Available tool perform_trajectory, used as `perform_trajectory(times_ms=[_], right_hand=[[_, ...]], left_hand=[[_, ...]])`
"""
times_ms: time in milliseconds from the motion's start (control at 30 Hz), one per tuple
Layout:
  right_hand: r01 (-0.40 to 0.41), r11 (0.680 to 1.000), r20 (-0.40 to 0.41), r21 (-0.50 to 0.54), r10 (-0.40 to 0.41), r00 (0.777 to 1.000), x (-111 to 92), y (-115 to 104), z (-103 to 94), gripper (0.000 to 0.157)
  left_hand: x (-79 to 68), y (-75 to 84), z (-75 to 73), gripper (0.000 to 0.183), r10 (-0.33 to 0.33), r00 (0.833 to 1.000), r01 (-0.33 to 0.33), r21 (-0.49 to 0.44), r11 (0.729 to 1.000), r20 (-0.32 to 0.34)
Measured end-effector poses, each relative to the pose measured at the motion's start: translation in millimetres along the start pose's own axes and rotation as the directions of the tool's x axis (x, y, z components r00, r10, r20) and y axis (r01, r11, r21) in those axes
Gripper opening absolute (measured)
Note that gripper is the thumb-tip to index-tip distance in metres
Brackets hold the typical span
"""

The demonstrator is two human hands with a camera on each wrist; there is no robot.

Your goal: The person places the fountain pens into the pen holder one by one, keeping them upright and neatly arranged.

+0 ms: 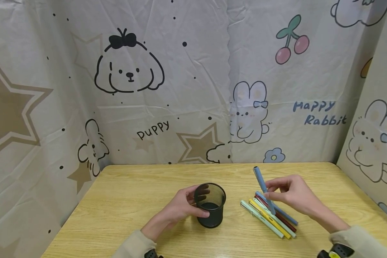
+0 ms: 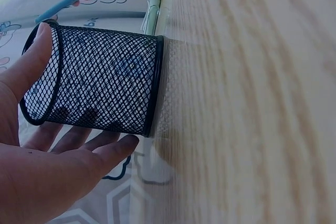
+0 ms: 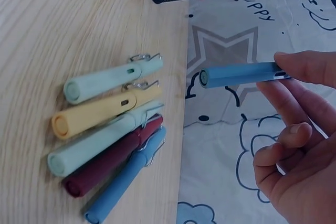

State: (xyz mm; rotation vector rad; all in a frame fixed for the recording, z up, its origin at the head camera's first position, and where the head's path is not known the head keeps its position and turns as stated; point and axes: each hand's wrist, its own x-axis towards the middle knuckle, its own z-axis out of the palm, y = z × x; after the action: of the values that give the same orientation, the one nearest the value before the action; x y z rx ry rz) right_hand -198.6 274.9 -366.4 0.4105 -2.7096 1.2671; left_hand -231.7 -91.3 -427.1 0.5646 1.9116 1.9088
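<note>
The blue pen (image 1: 260, 180) is held raised over the right part of the wooden table (image 1: 132, 204), slanting so that its top leans left and far while its lower end points down above a row of other pens. The right hand (image 1: 293, 195) pinches it between the thumb and the fingers beside it, with the remaining fingers bent in toward the palm. On the table below, five pens lie side by side at a slant, clips toward the far left: from left to right, a pale green pen (image 3: 100, 83), a yellow pen (image 3: 97, 115), a second pale green pen (image 3: 94, 145), a dark red pen (image 3: 107, 165) and another blue pen (image 3: 123, 174). Left of this row, apart from it, a black mesh cup (image 1: 213, 218) stands upright, its dark floor showing through the mouth. The left hand (image 1: 182, 207) is partly closed around the cup from the left, thumb on the near side and fingers spread along the far side. Both arms wear pale sleeves (image 1: 135, 246). Beyond the table hangs a light cloth (image 1: 193, 96) printed with a puppy, rabbits, stars and cherries.
</note>
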Motion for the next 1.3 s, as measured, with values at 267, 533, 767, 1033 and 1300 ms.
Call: perform_trajectory(times_ms=[267,533,767,1033,1300], right_hand=[[0.011,0.999,-0.017,0.040,-0.010,1.000,2,-8,4.2,0.034],[0.015,0.998,-0.028,0.064,-0.013,1.000,5,-15,7.5,0.034],[0.027,0.994,-0.040,0.108,-0.023,0.999,7,-24,12.9,0.030],[0.062,0.984,-0.037,0.165,-0.056,0.998,12,-32,19.8,0.030],[0.079,0.977,-0.037,0.197,-0.073,0.997,18,-41,27.3,0.029]], left_hand=[[-0.4,0.1,0.1,0.079,0.000,1.000,0.000,-0.007,1.000,0.004],[0.0,0.8,0.4,0.079,-0.002,1.000,0.002,-0.012,1.000,0.008],[-0.8,1.0,0.4,0.078,0.001,1.000,-0.001,-0.014,1.000,0.009],[-1.2,1.5,-0.4,0.078,-0.012,1.000,0.012,-0.014,1.000,0.004],[-0.2,0.4,-0.7,0.078,-0.006,1.000,0.007,-0.018,1.000,0.008]])
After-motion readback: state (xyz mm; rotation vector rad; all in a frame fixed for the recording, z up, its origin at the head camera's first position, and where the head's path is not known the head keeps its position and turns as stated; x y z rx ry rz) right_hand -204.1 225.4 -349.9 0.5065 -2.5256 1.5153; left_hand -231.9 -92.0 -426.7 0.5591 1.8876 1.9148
